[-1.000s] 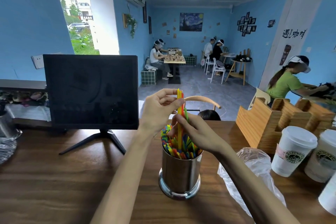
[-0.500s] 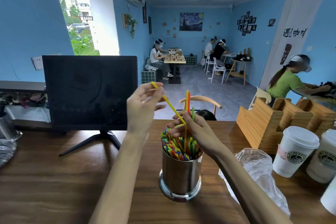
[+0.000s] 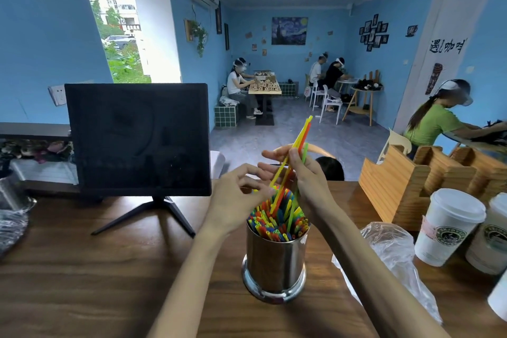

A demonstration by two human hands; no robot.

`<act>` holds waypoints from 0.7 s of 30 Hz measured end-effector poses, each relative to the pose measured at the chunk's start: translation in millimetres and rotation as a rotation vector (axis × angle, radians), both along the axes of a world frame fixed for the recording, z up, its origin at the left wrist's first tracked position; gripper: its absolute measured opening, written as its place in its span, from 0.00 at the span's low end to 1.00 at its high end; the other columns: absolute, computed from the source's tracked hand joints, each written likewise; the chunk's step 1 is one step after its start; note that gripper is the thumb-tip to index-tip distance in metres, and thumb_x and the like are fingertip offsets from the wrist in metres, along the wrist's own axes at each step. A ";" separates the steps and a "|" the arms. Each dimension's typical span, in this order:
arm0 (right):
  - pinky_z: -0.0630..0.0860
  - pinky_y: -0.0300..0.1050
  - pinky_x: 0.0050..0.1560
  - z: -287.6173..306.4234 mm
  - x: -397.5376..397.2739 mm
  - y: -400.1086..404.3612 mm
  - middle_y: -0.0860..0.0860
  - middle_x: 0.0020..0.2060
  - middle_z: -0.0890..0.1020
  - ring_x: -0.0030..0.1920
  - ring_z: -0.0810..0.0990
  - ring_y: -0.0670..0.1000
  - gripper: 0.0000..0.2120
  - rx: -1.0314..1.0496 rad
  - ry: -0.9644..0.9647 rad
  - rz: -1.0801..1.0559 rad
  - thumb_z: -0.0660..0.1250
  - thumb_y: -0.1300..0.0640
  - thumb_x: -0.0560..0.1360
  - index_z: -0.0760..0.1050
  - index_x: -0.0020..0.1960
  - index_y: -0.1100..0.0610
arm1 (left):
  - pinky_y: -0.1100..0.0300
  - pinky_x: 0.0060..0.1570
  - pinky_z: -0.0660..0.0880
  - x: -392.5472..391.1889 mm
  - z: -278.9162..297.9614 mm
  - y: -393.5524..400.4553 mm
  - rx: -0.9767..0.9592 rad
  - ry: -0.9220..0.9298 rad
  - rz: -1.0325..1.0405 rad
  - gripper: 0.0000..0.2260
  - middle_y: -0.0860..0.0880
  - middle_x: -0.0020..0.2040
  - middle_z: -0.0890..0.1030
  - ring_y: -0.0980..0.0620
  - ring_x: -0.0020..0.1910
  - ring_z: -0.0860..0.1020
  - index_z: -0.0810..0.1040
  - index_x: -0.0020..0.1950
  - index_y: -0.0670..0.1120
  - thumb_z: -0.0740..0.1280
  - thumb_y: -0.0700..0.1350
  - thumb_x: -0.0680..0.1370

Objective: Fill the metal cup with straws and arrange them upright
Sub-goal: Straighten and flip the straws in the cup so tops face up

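A shiny metal cup [image 3: 274,261] stands on the wooden counter [image 3: 82,282], packed with several short coloured straws [image 3: 277,223]. My right hand [image 3: 311,182] pinches a yellow, a red and a green long straw [image 3: 300,136] just above the cup. These three lean up and to the right, and their lower ends sit among the straws in the cup. My left hand [image 3: 237,200] hovers left of the cup's rim with fingers loosely curled and spread. Its thumb tip is close to the yellow straw's lower part, and nothing is gripped.
A dark monitor [image 3: 137,140] on a stand sits behind and left of the cup. A crumpled clear plastic bag [image 3: 389,252] lies right of it, with lidded paper cups [image 3: 450,230] and a wooden holder [image 3: 411,178] beyond. Glassware [image 3: 11,217] is at the far left edge.
My left hand let go of the yellow straw's top and dropped beside the cup. The yellow straw now lies with the red and green ones in my right hand, all tilted right.
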State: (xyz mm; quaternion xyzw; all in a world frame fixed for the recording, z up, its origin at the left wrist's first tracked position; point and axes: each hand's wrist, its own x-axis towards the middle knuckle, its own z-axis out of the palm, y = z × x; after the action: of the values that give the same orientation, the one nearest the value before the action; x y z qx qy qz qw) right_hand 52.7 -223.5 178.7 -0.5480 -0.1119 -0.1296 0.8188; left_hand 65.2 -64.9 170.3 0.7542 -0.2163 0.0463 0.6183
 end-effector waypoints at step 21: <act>0.63 0.41 0.25 -22.9 4.3 3.5 0.62 0.30 0.69 0.26 0.66 0.50 0.11 -0.310 -0.042 -0.174 0.64 0.56 0.83 0.68 0.58 0.63 | 0.67 0.50 0.77 2.2 7.3 -22.1 -0.159 -0.130 0.042 0.12 0.53 0.52 0.84 0.58 0.51 0.83 0.79 0.62 0.53 0.72 0.45 0.79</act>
State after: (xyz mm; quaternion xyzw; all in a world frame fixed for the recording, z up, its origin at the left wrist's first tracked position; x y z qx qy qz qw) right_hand 57.1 -219.9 155.7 -0.6726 -0.0996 -0.1926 0.7076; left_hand 67.4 -87.0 177.6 0.7024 -0.2357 0.1250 0.6599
